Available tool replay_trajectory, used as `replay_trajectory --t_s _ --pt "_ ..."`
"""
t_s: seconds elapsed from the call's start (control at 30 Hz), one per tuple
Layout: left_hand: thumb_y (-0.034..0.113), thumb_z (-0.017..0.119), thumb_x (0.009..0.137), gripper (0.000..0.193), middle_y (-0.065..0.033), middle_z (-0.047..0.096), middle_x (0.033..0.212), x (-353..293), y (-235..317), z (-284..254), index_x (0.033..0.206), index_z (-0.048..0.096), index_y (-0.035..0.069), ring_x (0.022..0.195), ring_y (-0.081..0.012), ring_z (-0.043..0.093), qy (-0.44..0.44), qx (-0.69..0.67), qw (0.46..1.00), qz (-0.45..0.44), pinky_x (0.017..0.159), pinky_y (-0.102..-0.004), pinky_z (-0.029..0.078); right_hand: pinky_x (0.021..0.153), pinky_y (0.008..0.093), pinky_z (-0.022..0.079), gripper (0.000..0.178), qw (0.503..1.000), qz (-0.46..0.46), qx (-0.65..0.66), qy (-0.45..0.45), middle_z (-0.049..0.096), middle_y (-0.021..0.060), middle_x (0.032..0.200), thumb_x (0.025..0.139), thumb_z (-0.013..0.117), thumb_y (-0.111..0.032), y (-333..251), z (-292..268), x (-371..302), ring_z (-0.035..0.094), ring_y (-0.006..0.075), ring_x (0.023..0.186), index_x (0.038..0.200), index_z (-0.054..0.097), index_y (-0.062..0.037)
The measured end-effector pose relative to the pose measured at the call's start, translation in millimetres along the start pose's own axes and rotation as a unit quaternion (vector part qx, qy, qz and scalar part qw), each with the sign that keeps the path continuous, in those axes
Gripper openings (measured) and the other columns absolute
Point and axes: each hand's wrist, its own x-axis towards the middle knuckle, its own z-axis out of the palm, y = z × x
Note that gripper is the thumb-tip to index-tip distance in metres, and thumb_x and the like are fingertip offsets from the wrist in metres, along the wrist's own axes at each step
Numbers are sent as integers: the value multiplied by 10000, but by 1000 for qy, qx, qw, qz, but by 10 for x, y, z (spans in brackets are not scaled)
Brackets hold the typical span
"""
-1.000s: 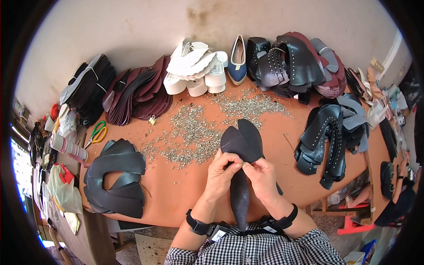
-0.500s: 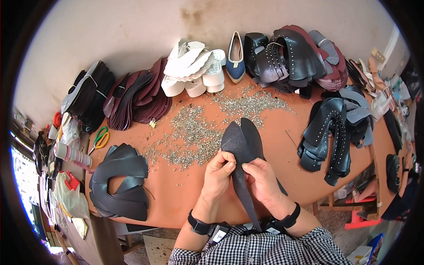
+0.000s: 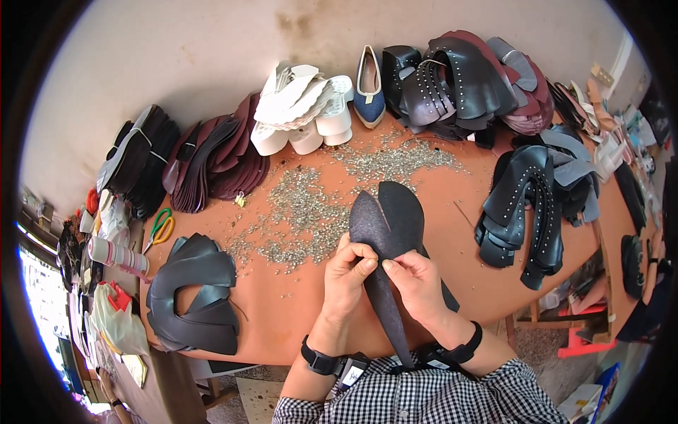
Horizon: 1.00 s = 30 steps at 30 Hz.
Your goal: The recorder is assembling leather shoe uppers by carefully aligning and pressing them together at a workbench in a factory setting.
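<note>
A black leather shoe upper piece (image 3: 401,215) is held up over the near middle of the table, its dull grey-black underside partly showing. It has two rounded lobes at the top and long tails hanging toward my shirt. My left hand (image 3: 346,275) pinches its left edge between thumb and fingers. Close beside it, my right hand (image 3: 415,284) pinches the piece, thumb and forefinger almost touching the left ones. Whether a small stud sits between the fingertips is too small to tell. Just beyond lie many loose small metal studs (image 3: 304,212), spread over the orange-brown tabletop (image 3: 282,318).
Plain black leather pieces (image 3: 191,293) lie fanned at left, near green-and-yellow scissors (image 3: 159,230). Along the back are maroon pieces (image 3: 215,155), white shoe parts (image 3: 300,106), a blue shoe (image 3: 369,92) and studded black uppers (image 3: 459,85). More studded uppers (image 3: 522,212) lie at right.
The view has shifted slightly. Both hands stay pinched on the leather piece, which has turned a little, its lobes spreading slightly wider apart.
</note>
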Motion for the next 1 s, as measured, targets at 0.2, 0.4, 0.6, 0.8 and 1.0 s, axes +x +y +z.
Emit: replay_trajectory --t_s 0.2,0.4,0.6,0.8,1.0 --pt "40 627 774 63 -3 451 887 -16 8 54 750 569 31 856 -108 431 42 46 998 19 798 -244 353 474 219 360 130 992 -76 -102 1 500 26 645 817 579 -71 -61 31 3 453 56 549 762 559 45" --pt "-33 641 740 251 8 485 848 -58 -54 82 953 527 38 834 -86 443 78 -85 993 -4 771 -216 385 480 227 364 117 994 -65 -87 -17 507 53 654 797 580 -56 -53 15 35 463 87 542 762 556 54" --pt "-91 621 722 539 -48 507 997 12 -14 117 1193 394 43 901 -133 515 100 -37 992 61 827 -257 436 493 222 369 113 983 -105 -147 -14 498 33 653 796 585 -47 -94 22 33 457 67 555 751 552 51" --pt "-137 588 709 767 -139 439 1198 -17 63 160 1340 193 43 1071 -201 483 72 -50 994 62 911 -317 419 573 169 415 25 998 -63 -12 2 552 -23 714 819 561 18 22 58 -5 501 18 654 808 550 -2" --pt "-76 625 720 558 -82 513 1117 -15 62 98 1221 387 -19 1005 -139 504 76 -61 995 -15 860 -267 434 595 153 394 43 998 -40 45 4 565 -12 726 820 556 24 23 87 17 500 18 657 796 543 -9"
